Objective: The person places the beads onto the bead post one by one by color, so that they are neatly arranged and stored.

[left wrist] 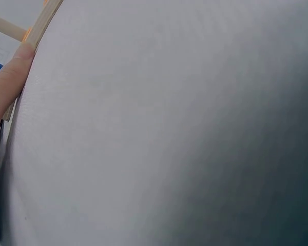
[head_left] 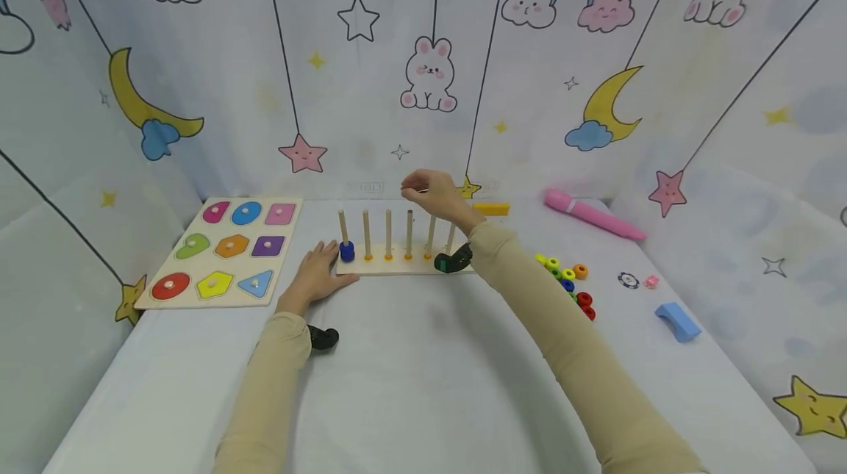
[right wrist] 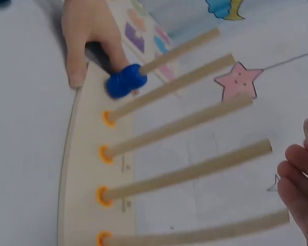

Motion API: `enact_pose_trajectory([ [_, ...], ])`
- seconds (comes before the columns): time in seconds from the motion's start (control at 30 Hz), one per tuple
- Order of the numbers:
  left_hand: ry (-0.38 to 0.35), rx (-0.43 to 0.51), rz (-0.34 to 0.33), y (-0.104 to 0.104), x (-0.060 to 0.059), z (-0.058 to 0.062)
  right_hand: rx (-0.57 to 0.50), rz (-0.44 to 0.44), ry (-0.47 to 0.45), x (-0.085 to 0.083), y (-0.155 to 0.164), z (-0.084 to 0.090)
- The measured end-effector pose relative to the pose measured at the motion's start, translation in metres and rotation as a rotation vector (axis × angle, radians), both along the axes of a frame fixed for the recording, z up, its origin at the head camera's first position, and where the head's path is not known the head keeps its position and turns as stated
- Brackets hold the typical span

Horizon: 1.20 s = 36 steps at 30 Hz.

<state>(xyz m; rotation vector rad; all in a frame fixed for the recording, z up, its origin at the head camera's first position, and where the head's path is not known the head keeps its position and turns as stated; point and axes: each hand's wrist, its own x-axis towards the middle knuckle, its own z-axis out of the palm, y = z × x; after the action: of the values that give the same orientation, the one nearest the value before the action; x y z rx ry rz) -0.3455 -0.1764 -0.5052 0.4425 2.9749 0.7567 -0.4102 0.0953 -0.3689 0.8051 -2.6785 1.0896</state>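
Observation:
A wooden base (head_left: 397,266) with several upright pegs (head_left: 387,234) lies at the back middle of the white table. Blue rings (head_left: 347,250) sit low on the leftmost peg and also show as blue rings (right wrist: 125,81) in the right wrist view. My left hand (head_left: 316,275) lies flat on the table, its fingers (right wrist: 79,36) touching the left end of the base (right wrist: 79,169). My right hand (head_left: 429,193) hovers over the middle pegs' tops. Its fingers (right wrist: 296,177) are loosely curled and nothing shows in them.
A shape puzzle board (head_left: 221,250) lies at the left. A pile of coloured rings (head_left: 569,281) sits right of the base. Farther off are a pink pen (head_left: 592,214), a yellow block (head_left: 491,208), a blue block (head_left: 678,321) and two small pieces (head_left: 638,281). Patterned curtains enclose the table.

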Motion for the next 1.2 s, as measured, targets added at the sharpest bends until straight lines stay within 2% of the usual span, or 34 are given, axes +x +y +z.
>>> enact_pose_trajectory([
  [0.2,-0.001,-0.008,-0.003,-0.002,0.001,-0.002,0.037,-0.083,-0.005,-0.001,0.058,-0.005],
  [0.3,-0.001,0.009,-0.009,-0.003,0.002,-0.003,0.031,-0.147,-0.035,0.004,0.089,-0.014],
  [0.5,0.005,0.062,-0.037,-0.005,0.009,-0.002,0.021,-0.265,-0.142,0.016,0.15,-0.037],
  [0.67,0.004,0.043,-0.023,-0.003,0.005,-0.001,-0.006,-0.337,-0.21,0.029,0.195,-0.045],
  [0.8,0.011,0.003,-0.03,-0.002,0.0,-0.005,-0.027,-0.357,-0.247,0.043,0.228,-0.051],
  [0.97,0.011,0.006,-0.04,-0.002,-0.003,-0.006,-0.018,-0.376,-0.263,0.064,0.264,-0.056],
  [1.2,-0.021,0.009,-0.033,-0.002,-0.004,-0.005,0.076,-0.341,-0.223,0.083,0.292,-0.058],
])
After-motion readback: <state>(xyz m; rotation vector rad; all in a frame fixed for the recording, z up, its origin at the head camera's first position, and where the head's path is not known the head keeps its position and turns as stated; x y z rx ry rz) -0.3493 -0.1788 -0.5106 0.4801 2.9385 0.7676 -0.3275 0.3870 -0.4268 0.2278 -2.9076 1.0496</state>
